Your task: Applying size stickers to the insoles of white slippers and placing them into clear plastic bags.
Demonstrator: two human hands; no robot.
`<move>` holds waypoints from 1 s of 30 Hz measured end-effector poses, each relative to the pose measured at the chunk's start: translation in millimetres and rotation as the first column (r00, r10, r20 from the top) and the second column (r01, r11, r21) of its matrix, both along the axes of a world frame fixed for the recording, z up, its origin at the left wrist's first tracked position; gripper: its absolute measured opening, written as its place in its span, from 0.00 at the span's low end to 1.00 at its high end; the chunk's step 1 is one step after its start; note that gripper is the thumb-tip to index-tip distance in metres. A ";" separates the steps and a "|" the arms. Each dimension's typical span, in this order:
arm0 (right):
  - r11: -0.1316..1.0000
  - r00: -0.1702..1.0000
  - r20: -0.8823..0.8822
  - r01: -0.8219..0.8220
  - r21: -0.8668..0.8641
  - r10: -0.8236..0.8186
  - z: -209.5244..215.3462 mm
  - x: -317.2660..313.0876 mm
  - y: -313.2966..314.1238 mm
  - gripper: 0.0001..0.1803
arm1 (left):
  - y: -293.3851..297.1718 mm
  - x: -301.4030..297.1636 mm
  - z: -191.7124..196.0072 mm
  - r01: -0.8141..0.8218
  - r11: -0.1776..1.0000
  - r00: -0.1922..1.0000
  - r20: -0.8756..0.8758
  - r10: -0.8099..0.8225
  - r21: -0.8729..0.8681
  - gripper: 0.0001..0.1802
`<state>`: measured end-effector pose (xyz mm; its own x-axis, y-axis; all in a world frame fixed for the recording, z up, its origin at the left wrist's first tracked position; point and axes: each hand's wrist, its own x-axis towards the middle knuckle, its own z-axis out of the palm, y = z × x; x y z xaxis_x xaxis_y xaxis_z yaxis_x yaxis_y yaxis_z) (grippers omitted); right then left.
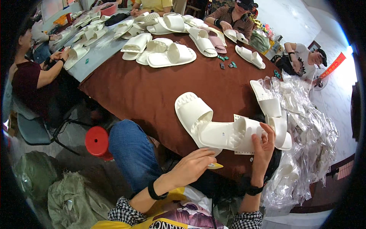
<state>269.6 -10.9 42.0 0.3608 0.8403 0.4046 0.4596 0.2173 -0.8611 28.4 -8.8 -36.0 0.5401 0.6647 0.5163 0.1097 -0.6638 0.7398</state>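
Observation:
A white slipper (213, 134) lies crosswise near the table's front edge, its heel resting over a second white slipper (190, 108) that points away. My right hand (264, 147) grips the first slipper at its toe end, thumb and fingers around the strap. Beside the heel, my left hand (192, 168) has its fingers bent together near the sole's edge. Out of its palm sticks a yellow pointed piece (215, 166), too little of it showing to name. Beneath the slipper lies a pale sheet with rows of small marks (244, 152), mostly covered.
On the brown cloth (141, 91), white slippers (167, 53) pile up at the back. Small green packets (223, 58) lie near them. Slippers in clear plastic bags (301, 126) heap at the right edge. A red stool (97, 141) stands at left. Other people sit around the table.

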 end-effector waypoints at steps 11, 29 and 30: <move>0.947 0.853 0.437 -0.178 -0.266 0.284 9.2 -51.8 -31.0 0.36 | -2.6 6.6 -5.2 0.059 0.987 0.985 -0.170 -0.033 0.152 0.16; 0.860 0.825 0.280 -0.408 -0.306 0.491 -16.3 -78.5 20.1 0.42 | -4.0 4.4 -7.6 0.072 0.971 0.968 -0.252 -0.012 0.228 0.21; 0.860 0.822 0.286 -0.412 -0.300 0.493 -17.1 -78.3 23.3 0.42 | -2.5 5.0 -10.9 0.063 0.968 0.969 -0.249 -0.001 0.243 0.20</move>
<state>191.4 12.3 24.9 -0.2088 0.9531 0.2191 0.6273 0.3024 -0.7177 33.4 -11.3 -46.8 0.6893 0.5136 0.5109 0.2426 -0.8282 0.5052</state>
